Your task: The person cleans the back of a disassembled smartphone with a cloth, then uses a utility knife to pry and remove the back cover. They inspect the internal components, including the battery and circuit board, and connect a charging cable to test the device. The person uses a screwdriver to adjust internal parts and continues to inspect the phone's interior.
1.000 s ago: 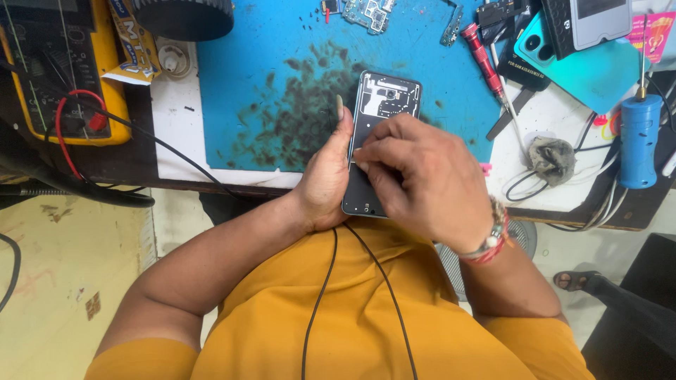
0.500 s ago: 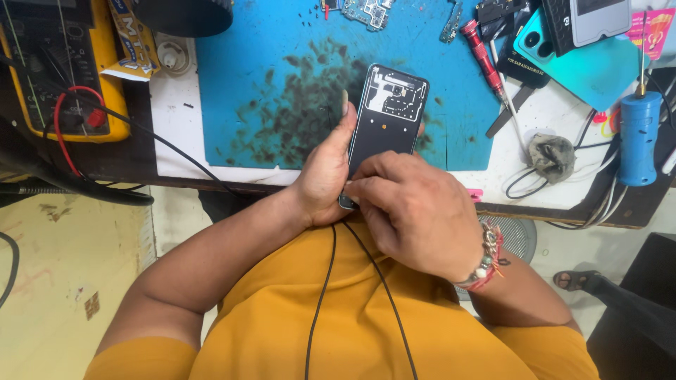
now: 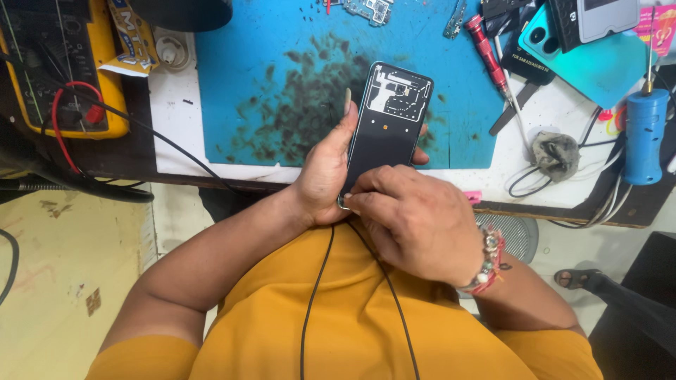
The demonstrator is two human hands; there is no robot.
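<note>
A dark smartphone (image 3: 386, 127) with its back cover off, inner frame and parts showing near the top, is held over the near edge of the blue work mat (image 3: 282, 70). My left hand (image 3: 324, 172) grips its left side, thumb stretched up along the edge. My right hand (image 3: 415, 222), with a beaded bracelet on the wrist, has its fingertips pinched at the phone's lower left corner. Whether a small tool sits between those fingers is hidden.
A yellow multimeter (image 3: 49, 77) with red and black leads lies at the far left. A red screwdriver (image 3: 489, 53), a teal phone (image 3: 584, 56), a grey rag (image 3: 555, 155) and a blue soldering tool (image 3: 644, 137) lie at the right. A circuit board (image 3: 370, 8) sits at the mat's top.
The phone has risen and more of its back shows. My right hand has slid down from covering the phone's middle to its lower corner. The left hand keeps its grip.
</note>
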